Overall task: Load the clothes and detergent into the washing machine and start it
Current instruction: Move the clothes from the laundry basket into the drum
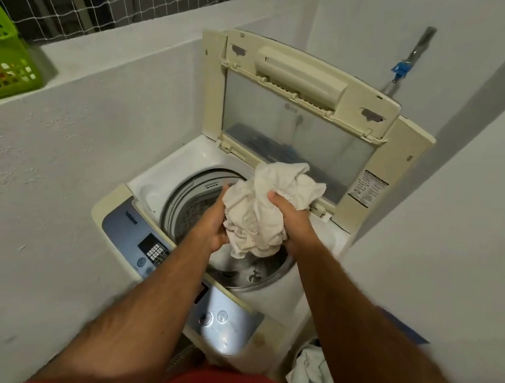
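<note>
A cream top-loading washing machine (pixel 411 165) stands in the corner with its lid (pixel 301 115) folded upright. Its steel drum (pixel 187 202) is open below my hands. A crumpled off-white cloth (pixel 261 211) hangs bunched over the drum opening. My left hand (pixel 213 221) grips its left side and my right hand (pixel 292 218) grips its right side. The blue control panel (pixel 133 234) with buttons runs along the machine's near edge, partly hidden by my left forearm. No detergent is in view.
A green plastic basket (pixel 2 55) sits on the wall ledge at the left. More clothes lie in a pile (pixel 312 377) on the floor to the right of the machine. A tap with a blue fitting (pixel 400 68) is on the wall behind.
</note>
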Tool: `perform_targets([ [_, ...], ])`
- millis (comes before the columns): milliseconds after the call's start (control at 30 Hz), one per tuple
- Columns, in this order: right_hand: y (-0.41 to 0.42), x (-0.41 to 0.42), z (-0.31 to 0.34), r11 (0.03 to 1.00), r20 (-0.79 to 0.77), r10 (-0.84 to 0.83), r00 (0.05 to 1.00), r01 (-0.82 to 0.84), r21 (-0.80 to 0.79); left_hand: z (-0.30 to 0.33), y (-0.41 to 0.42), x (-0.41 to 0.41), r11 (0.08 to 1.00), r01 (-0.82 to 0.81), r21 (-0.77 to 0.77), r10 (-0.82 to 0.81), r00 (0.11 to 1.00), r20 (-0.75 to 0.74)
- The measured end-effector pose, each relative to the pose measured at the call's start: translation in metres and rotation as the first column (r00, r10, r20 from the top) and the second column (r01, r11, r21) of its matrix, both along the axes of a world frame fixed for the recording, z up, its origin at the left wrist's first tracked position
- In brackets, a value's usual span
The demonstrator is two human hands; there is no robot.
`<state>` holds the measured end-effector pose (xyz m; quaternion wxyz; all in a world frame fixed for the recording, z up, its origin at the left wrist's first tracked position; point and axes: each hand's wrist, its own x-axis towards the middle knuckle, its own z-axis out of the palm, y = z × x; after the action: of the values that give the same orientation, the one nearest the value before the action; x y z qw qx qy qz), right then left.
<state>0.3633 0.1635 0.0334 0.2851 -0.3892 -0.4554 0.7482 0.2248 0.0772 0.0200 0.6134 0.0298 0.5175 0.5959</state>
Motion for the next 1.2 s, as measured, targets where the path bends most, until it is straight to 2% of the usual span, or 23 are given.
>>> perform_targets([
  [200, -0.012, -0.021, -0.023, 0.993, 0.132, 0.111, 0.985, -0.114, 0.015, -0.054, -0.009, -0.031, 0.982, -0.004, -0.191, 0.013, 0.999, 0.045],
  [300, -0.014, -0.028, -0.033, 0.988, 0.186, 0.150, 0.971, -0.143, -0.053, -0.089, -0.007, -0.044, 0.961, 0.013, -0.276, -0.005, 1.000, 0.028],
  [500, -0.010, -0.029, -0.049, 0.974, 0.364, 0.199, 0.910, -0.140, -0.180, -0.086, -0.013, -0.040, 0.920, -0.104, -0.379, 0.085, 0.994, -0.068],
  [533, -0.008, -0.028, -0.053, 0.978, 0.424, 0.183, 0.887, -0.121, -0.170, -0.084, -0.013, -0.040, 0.914, -0.122, -0.387, 0.094, 0.991, -0.093],
  [600, 0.000, -0.024, -0.061, 0.986, 0.591, 0.150, 0.793, -0.166, -0.029, -0.079, -0.011, -0.041, 0.890, -0.160, -0.426, 0.092, 0.980, -0.175],
  [667, 0.009, -0.018, -0.070, 0.958, 0.790, 0.080, 0.608, -0.265, 0.107, -0.075, -0.008, -0.043, 0.883, -0.143, -0.447, 0.055, 0.977, -0.204],
  [700, 0.013, -0.014, -0.072, 0.951, 0.845, 0.045, 0.533, -0.283, 0.128, -0.080, -0.005, -0.045, 0.876, -0.125, -0.465, 0.025, 0.977, -0.214],
  [767, 0.016, -0.008, -0.068, 0.942, 0.875, 0.001, 0.485, -0.294, 0.162, -0.096, 0.000, -0.048, 0.864, -0.105, -0.492, -0.011, 0.974, -0.227],
  [1000, 0.004, 0.015, -0.046, 0.889, 0.817, 0.033, 0.575, -0.391, 0.239, -0.060, 0.004, -0.006, 0.899, -0.013, -0.437, -0.136, 0.941, -0.309],
  [1200, -0.006, 0.053, -0.028, 0.900, 0.742, -0.015, 0.670, -0.315, 0.302, -0.037, 0.008, 0.042, 0.918, 0.019, -0.396, -0.198, 0.887, -0.417],
])
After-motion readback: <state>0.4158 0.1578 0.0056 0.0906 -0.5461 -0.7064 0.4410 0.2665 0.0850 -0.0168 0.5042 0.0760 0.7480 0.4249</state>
